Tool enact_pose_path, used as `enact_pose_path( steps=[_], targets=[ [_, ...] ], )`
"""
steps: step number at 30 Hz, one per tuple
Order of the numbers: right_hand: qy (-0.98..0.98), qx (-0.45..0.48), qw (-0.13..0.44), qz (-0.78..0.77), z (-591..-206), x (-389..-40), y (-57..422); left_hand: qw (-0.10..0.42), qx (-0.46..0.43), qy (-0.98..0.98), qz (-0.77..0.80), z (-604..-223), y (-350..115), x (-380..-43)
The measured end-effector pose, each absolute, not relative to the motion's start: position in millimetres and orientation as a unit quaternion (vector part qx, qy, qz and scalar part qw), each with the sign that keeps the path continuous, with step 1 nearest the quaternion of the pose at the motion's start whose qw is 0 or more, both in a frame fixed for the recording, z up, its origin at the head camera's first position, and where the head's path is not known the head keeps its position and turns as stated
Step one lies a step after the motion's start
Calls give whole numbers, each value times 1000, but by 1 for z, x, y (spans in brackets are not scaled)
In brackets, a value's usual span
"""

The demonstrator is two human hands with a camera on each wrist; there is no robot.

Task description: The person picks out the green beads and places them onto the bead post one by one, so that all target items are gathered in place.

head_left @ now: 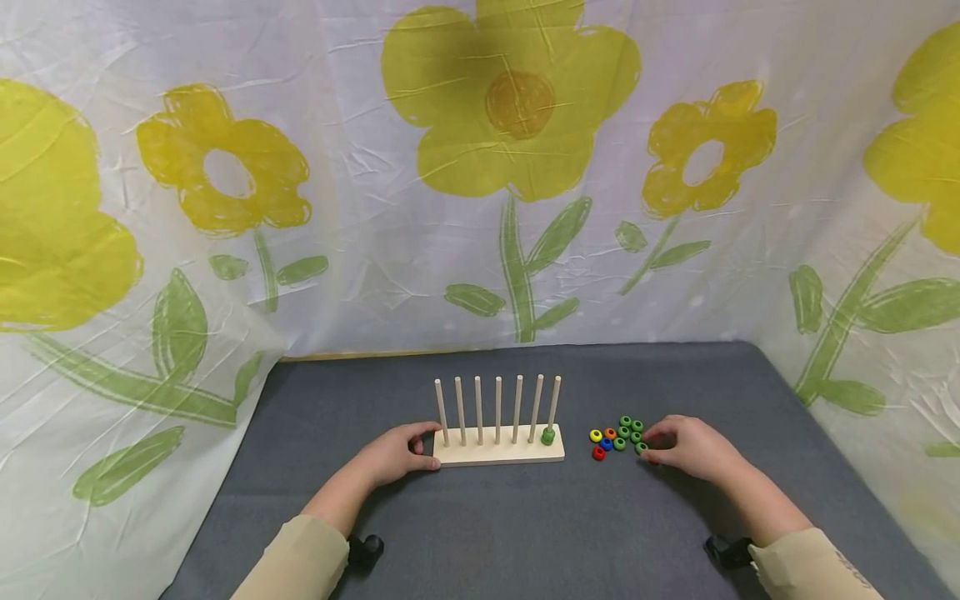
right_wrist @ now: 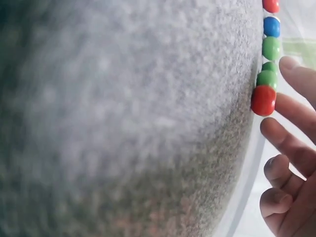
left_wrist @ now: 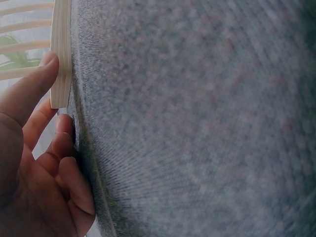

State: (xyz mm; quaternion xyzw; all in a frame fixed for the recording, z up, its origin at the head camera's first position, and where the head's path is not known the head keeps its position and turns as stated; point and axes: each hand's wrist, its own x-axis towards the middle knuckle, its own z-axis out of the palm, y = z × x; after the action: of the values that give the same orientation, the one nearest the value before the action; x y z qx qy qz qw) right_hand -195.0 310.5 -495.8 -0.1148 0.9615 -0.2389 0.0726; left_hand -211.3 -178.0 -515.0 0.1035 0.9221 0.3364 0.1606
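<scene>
A pale wooden peg board (head_left: pixel 498 451) with several upright rods stands at the middle of the table, and one green bead (head_left: pixel 548 437) sits low on its rightmost rod. My left hand (head_left: pixel 395 454) grips the board's left end, the thumb on its front and the fingers behind, as the left wrist view shows. Right of the board lies a cluster of loose beads, among them a yellow bead (head_left: pixel 596 436), a blue bead (head_left: pixel 606 445) and several green ones. My right hand (head_left: pixel 693 448) is at the cluster's right edge, thumb and fingers apart around a red bead (right_wrist: pixel 263 100) and green bead (head_left: pixel 641 448).
A dark grey cloth (head_left: pixel 495 533) covers the table. White curtains (head_left: pixel 360 250) painted with yellow flowers hang behind and at both sides. Black straps with cameras (head_left: pixel 365 552) are on both wrists.
</scene>
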Motion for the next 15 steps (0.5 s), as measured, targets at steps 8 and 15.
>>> enact_pose_path(
  steps=[8,15],
  targets=[
    [964,-123,69,-225,-498,-199,308,160,106,922,336,-515,-179,-212],
    [964,-140,61,-218,-502,-202,309,158,103,922,338,-516,-178,-213]
  ],
)
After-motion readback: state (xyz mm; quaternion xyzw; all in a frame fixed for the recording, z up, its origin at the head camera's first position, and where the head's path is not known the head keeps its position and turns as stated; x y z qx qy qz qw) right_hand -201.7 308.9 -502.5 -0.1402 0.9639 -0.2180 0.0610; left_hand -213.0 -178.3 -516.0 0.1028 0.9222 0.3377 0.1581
